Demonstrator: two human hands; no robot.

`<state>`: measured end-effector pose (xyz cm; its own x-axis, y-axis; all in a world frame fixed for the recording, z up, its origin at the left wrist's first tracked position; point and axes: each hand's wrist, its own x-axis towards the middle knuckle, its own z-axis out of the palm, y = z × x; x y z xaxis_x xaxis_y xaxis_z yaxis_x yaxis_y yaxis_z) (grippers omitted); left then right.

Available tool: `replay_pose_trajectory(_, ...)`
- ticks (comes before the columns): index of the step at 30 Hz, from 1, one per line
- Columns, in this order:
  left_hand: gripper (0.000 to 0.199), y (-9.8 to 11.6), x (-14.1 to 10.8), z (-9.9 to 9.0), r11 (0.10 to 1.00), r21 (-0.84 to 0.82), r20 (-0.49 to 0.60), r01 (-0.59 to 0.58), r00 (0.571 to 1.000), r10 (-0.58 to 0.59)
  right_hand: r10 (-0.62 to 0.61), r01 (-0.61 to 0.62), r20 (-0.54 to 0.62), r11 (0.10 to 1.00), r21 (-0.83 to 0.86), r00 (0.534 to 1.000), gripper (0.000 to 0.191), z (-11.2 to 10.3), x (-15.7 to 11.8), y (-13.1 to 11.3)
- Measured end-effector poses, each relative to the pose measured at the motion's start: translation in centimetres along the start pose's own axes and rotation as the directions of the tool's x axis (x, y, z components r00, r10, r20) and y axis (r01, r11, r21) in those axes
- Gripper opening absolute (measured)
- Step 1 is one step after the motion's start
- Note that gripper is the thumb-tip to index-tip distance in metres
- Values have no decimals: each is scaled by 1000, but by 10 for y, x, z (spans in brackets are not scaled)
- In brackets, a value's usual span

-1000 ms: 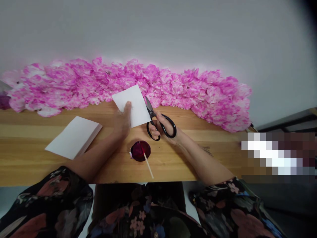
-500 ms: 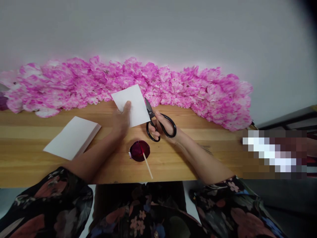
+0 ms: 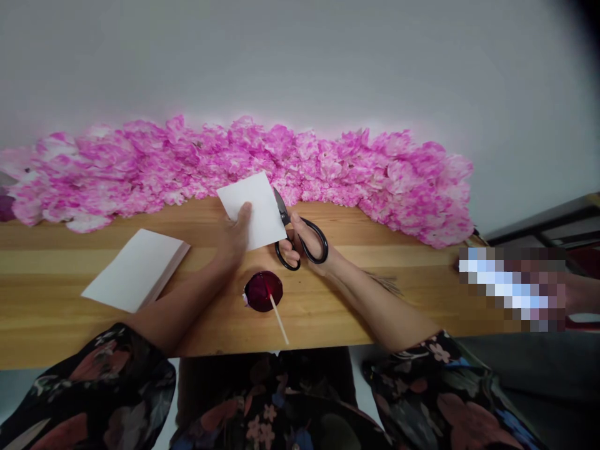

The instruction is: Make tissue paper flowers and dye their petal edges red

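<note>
A square of white paper (image 3: 262, 209) is pinched in my left hand (image 3: 237, 234), the thumb lying flat on its face. My right hand (image 3: 304, 244) holds black-handled scissors (image 3: 314, 240) with fingers through the loops. The blades point up along the paper's right edge, and part of them may be hidden behind it. Below the hands stands a small dish of dark red liquid (image 3: 259, 290) with a thin wooden stick (image 3: 280, 319) leaning out of it. Left of my forearm lies a stack of white paper (image 3: 135, 269).
A long bank of pink and white ruffled flowers (image 3: 187, 162) runs along the back of the wooden table (image 3: 422, 281) by the wall. Thin brown sticks (image 3: 384, 283) lie beyond my right forearm. Another person's hand (image 3: 581, 294) is at the far right, beside a pixelated patch.
The paper and scissors sit slightly lower in view, and the whole scene has shifted a little. Both hands keep their holds. The other person's hand at right shows more.
</note>
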<state>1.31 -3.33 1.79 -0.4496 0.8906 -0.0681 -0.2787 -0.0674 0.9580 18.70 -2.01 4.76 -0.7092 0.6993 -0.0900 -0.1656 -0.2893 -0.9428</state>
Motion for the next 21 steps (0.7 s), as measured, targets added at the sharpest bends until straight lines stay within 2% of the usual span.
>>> replay_pose_trajectory(6, 49, -5, 6, -6, 1000, 12, 38, -22, 999, 22, 1, 2, -67, 999, 36, 998, 76, -2, -3, 3)
replay_pose_trajectory(10, 54, -6, 6, -11, 996, 43, 55, -81, 995, 79, 18, -17, -27, 999, 37, 999, 75, -5, -5, 2)
replay_pose_trajectory(14, 54, -3, 3, -10, 999, 38, 92, -28, 995, 24, -1, 2, -29, 1000, 25, 1000, 75, -7, -4, 1)
replay_pose_trajectory(17, 54, -3, 1, -7, 998, 64, 42, 3, 999, -5, -29, 29, -28, 1000, 4, 999, 74, -7, -2, 2)
replay_pose_trajectory(21, 65, -5, -1, -3, 993, 113, 3, -28, 1000, 28, -66, 66, -19, 998, 3, 998, 70, -8, 1, 3)
